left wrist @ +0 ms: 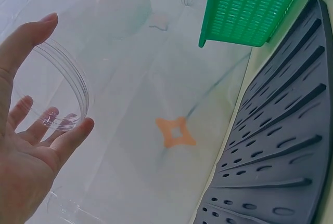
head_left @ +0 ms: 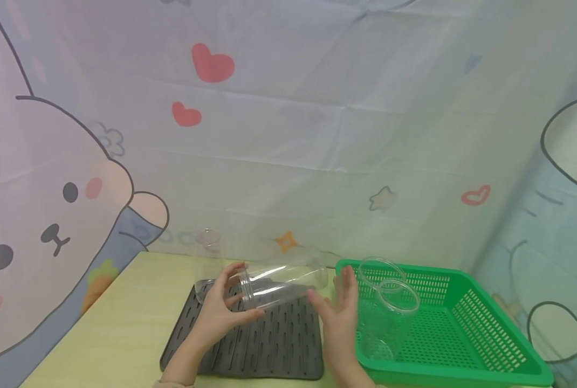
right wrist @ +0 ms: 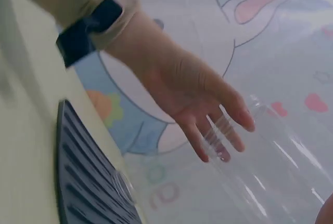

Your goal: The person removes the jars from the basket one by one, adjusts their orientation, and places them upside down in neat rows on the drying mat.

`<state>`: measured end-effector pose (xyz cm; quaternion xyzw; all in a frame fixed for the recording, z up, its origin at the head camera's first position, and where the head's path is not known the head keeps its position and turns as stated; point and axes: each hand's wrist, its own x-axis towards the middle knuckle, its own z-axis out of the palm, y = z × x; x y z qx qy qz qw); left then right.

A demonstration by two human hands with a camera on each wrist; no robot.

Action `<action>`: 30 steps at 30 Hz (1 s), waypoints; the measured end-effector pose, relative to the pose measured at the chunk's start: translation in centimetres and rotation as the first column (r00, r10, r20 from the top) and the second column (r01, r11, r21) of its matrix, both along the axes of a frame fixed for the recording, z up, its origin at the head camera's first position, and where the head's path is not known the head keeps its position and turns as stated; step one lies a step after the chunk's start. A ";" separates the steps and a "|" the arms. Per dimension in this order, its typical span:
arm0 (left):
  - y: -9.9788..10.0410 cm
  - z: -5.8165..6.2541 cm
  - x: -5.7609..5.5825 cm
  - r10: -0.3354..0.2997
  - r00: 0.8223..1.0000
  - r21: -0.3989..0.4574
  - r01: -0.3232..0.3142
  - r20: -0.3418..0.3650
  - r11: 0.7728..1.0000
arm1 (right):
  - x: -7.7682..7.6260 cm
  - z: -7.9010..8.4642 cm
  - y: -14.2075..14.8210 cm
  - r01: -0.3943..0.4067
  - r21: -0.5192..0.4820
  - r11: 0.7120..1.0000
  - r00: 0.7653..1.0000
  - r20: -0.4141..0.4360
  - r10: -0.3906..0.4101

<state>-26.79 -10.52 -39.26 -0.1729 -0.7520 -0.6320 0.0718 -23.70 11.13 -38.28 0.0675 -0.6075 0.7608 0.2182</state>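
My left hand (head_left: 214, 310) grips a clear plastic jar (head_left: 286, 277) around its threaded mouth, thumb on the near side and fingers on the far side. The jar lies nearly level in the air above a dark grey drying mat (head_left: 264, 350), its base toward the right. By that base is my right hand (head_left: 341, 318), with its fingers extended and its thumb close to the jar's bottom edge. In the left wrist view the ringed neck (left wrist: 78, 86) sits between thumb and fingers. Another clear jar (head_left: 208, 264) stands upright at the mat's back left corner.
A green plastic basket (head_left: 468, 372) stands to the right of the mat, with clear jars (head_left: 397, 296) upright at its left end. Beneath everything is a pale yellow tabletop (head_left: 118, 323). A printed cloth (head_left: 288, 134) hangs behind the table.
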 end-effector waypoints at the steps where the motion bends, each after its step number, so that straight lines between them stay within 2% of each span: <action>1: 0.0 0.0 0.0 0.000 1.000 0.003 0.000 -0.002 1.000 | 0.0 0.0 -0.2 -0.020 -0.040 0.999 1.000 0.012 0.021; 4: 0.0 0.1 0.1 0.002 1.000 0.011 -0.001 -0.005 1.000 | 0.2 -0.1 -0.6 -0.071 -0.119 0.990 0.996 0.051 0.077; 12: 0.0 0.0 0.1 0.007 1.000 0.016 -0.007 -0.016 1.000 | 0.0 -0.9 -1.6 -0.088 -0.258 0.962 0.989 0.091 0.114; 16: 0.1 -0.2 0.0 -0.001 0.999 0.018 0.001 -0.045 1.000 | -0.3 -1.5 -2.1 -0.142 -0.351 0.926 0.977 0.099 0.187; 21: 0.4 -0.3 0.0 -0.024 0.998 0.024 0.025 -0.059 0.999 | -0.9 -2.2 -2.8 -0.188 -0.481 0.856 0.963 0.079 0.256; 25: 0.5 -0.4 0.0 -0.035 0.998 0.025 0.036 -0.059 0.999 | -1.2 -2.6 -3.3 -0.225 -0.493 0.840 0.946 0.096 0.310; 30: 0.4 -0.4 0.0 -0.056 0.996 0.010 0.057 -0.064 0.998 | -1.1 -3.1 -3.5 -0.333 -0.456 0.825 0.914 0.061 0.402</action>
